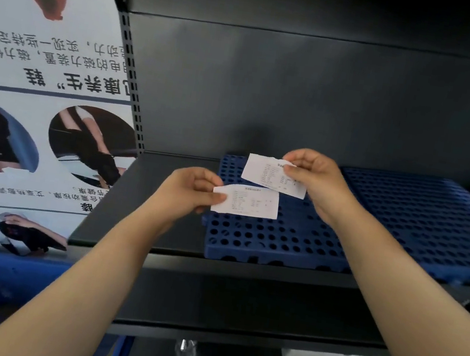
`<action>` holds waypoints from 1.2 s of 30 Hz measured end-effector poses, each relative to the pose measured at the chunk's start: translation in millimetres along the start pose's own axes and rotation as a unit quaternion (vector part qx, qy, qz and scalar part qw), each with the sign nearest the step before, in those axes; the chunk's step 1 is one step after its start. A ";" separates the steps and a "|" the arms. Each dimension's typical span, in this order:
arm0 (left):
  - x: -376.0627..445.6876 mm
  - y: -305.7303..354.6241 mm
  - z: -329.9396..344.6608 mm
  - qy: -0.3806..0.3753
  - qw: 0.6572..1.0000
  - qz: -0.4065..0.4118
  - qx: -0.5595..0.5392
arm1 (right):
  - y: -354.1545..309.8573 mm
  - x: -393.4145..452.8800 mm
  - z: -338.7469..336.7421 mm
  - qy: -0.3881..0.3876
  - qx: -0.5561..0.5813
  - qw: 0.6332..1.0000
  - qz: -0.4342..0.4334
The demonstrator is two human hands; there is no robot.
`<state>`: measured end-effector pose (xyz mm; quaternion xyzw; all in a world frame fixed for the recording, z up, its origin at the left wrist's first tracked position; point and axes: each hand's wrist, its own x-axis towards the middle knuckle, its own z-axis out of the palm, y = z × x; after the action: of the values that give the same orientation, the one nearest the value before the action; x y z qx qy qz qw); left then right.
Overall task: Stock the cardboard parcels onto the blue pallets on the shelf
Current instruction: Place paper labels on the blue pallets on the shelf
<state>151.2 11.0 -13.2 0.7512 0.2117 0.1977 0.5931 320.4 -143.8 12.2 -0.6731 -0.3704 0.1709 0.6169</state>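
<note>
Pallets (424,220) of perforated blue plastic on dark shelf (145,194)

Only the person's two arms and hands are in sight. Both forearms are bare from the lower edge of the picture up to the wrists, with no sleeve, cuff or glove on either. The bare left hand (192,189) carries no ring, watch or band that can be made out. The bare right hand (316,180) is likewise unadorned, its wrist plain. The fingernails look short and unpainted, though they are small and slightly blurred.
</note>
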 end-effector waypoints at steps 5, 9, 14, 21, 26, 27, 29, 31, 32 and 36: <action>-8.0 13.8 60.7 0.007 0.999 -0.016 0.033 | 6.8 -23.8 -58.1 -0.004 -0.010 1.000 0.019; -12.2 18.4 95.3 0.020 0.999 -0.026 0.038 | 13.4 -37.3 -92.6 -0.013 -0.028 0.999 0.025; -14.3 16.3 120.8 0.036 0.991 -0.036 0.122 | 21.9 -47.8 -111.5 -0.009 -0.033 0.999 0.035; -9.5 15.5 130.6 0.030 0.967 -0.009 0.252 | 28.2 -54.2 -121.1 0.013 -0.052 0.997 0.050; -6.8 11.6 130.2 0.016 0.963 0.009 0.270 | 31.2 -57.3 -125.6 0.036 -0.073 0.995 0.063; -6.3 10.6 129.7 0.013 0.962 0.012 0.273 | 31.0 -58.2 -126.2 0.041 -0.074 0.994 0.066; -6.6 8.9 128.9 -0.001 0.959 0.016 0.282 | 29.4 -60.0 -126.2 0.050 -0.075 0.994 0.068; -6.3 7.9 127.3 -0.018 0.956 0.022 0.291 | 27.0 -61.1 -125.3 0.056 -0.074 0.993 0.068; -6.1 7.1 126.3 -0.023 0.955 0.024 0.293 | 26.6 -61.6 -124.5 0.058 -0.074 0.993 0.068; -4.1 3.3 121.5 -0.032 0.951 0.041 0.303 | 26.0 -63.9 -126.1 0.067 -0.085 0.991 0.073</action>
<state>214.7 -90.0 -36.6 0.9096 0.2119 0.1244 0.3351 371.9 -276.9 -4.4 -0.7583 -0.2917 0.1379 0.5665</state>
